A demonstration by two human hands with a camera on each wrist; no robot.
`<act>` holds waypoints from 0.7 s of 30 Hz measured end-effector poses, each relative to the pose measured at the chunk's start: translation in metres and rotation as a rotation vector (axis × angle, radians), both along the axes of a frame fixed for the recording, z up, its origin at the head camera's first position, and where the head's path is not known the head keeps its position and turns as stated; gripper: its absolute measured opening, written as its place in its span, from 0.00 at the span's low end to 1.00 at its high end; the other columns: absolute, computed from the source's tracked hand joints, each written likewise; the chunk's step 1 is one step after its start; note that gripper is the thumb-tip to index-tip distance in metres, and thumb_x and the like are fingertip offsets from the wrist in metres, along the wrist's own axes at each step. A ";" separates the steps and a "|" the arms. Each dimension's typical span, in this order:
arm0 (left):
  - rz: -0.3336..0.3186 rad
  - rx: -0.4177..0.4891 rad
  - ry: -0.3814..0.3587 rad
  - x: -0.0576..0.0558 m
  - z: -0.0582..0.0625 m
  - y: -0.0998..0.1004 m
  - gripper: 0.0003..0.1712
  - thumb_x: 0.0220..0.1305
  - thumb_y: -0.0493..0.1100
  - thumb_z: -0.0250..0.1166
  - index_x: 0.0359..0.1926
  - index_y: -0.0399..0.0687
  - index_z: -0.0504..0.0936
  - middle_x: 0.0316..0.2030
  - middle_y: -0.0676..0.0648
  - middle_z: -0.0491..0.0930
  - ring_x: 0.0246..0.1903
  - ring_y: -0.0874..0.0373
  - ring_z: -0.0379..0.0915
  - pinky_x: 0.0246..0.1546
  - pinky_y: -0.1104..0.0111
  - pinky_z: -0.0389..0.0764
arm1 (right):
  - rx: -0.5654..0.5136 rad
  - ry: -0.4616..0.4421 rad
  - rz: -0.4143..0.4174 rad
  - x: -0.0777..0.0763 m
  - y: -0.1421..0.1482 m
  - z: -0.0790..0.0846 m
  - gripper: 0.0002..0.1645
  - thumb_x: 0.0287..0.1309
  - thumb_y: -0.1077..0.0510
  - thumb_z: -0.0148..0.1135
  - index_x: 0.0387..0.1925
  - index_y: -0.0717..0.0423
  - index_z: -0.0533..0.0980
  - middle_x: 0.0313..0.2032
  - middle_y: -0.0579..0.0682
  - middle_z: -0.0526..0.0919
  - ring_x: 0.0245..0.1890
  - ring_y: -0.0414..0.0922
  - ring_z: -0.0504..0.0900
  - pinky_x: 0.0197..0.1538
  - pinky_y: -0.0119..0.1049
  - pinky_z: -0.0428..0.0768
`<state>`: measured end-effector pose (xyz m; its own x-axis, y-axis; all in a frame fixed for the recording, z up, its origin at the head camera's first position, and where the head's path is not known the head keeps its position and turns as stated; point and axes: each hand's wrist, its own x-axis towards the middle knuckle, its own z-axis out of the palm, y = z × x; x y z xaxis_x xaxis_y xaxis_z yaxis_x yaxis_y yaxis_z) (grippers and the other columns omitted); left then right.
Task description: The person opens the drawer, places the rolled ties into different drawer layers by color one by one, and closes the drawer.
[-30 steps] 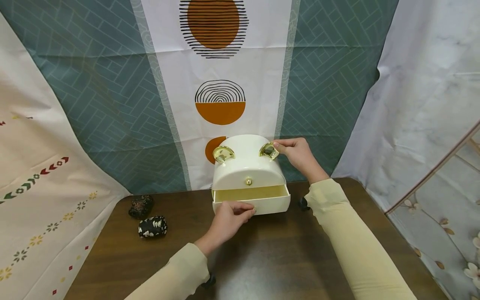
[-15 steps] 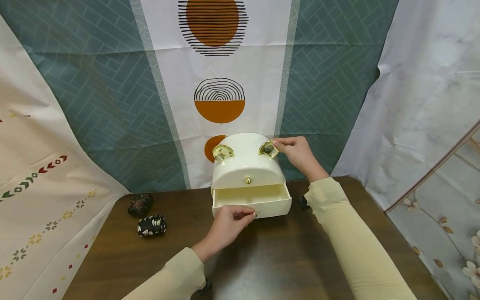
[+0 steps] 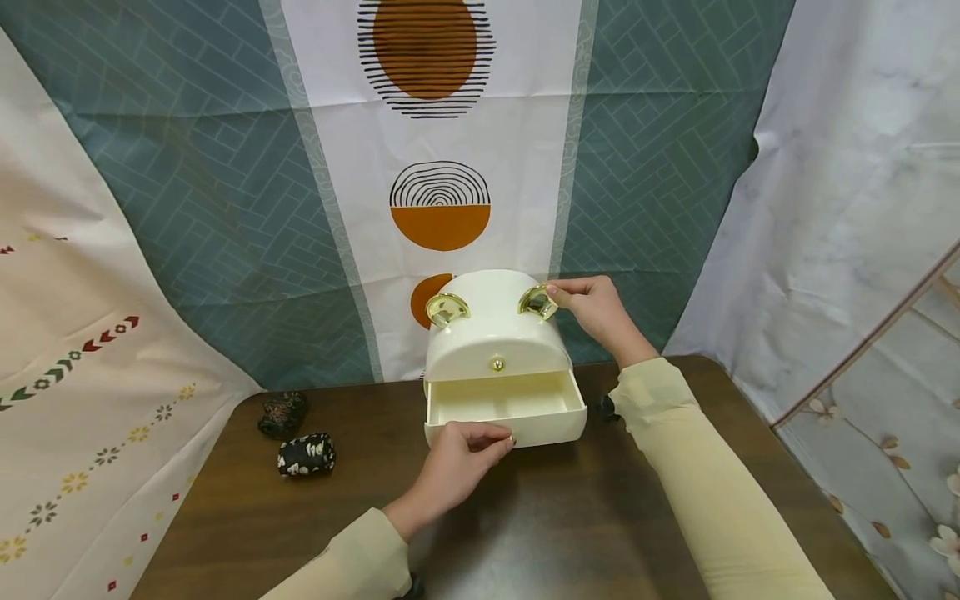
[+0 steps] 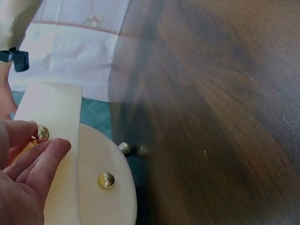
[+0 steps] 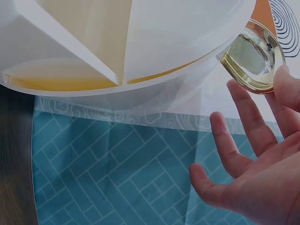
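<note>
A cream rounded box (image 3: 498, 329) stands at the back of the table, shaped like an alarm clock. Its lower drawer (image 3: 551, 429) is pulled out, and the inside shows nothing in it. My left hand (image 3: 456, 467) pinches the drawer's gold knob (image 4: 42, 133) between thumb and fingertips. A second gold knob (image 4: 106, 181) sits on the fixed upper front. On top are two gold bell-shaped pieces, a left bell (image 3: 447, 308) and a right bell (image 5: 253, 58). My right hand (image 3: 598, 310) holds the right bell's rim between thumb and forefinger, other fingers spread.
Two small dark patterned objects, a lumpy one (image 3: 282, 414) and a black-and-white roll (image 3: 307, 455), lie at the left of the brown table (image 3: 555, 525). A patterned cloth (image 3: 450, 133) hangs right behind the box, with pale cloths at both sides.
The drawer has slid further out toward me, with my left hand still on its knob. My right hand stays at the right bell.
</note>
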<state>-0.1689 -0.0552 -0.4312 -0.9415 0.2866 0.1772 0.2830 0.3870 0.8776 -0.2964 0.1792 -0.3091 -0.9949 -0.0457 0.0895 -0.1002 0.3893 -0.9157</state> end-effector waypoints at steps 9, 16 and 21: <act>-0.004 0.015 -0.008 0.006 0.001 0.002 0.07 0.58 0.46 0.67 0.37 0.54 0.87 0.35 0.59 0.86 0.32 0.69 0.81 0.34 0.75 0.80 | -0.003 0.013 0.009 -0.001 0.002 -0.003 0.22 0.58 0.43 0.61 0.50 0.48 0.80 0.53 0.50 0.81 0.61 0.48 0.72 0.63 0.49 0.69; -0.017 0.055 -0.019 0.012 0.001 0.000 0.07 0.58 0.45 0.67 0.38 0.53 0.87 0.34 0.56 0.86 0.33 0.67 0.82 0.35 0.75 0.80 | 0.003 0.008 0.009 -0.001 0.001 -0.002 0.22 0.58 0.43 0.61 0.50 0.48 0.80 0.53 0.49 0.81 0.61 0.47 0.72 0.63 0.48 0.69; -0.014 0.055 -0.012 0.013 0.001 0.000 0.07 0.57 0.45 0.67 0.37 0.53 0.87 0.34 0.56 0.86 0.32 0.67 0.82 0.34 0.75 0.80 | 0.009 0.011 0.007 -0.002 0.001 -0.002 0.22 0.58 0.44 0.61 0.50 0.48 0.80 0.53 0.49 0.81 0.61 0.48 0.72 0.63 0.48 0.69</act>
<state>-0.1561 -0.0555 -0.4306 -0.9396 0.2904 0.1813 0.2771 0.3342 0.9009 -0.2981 0.1804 -0.3111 -0.9936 -0.0534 0.1000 -0.1130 0.3963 -0.9111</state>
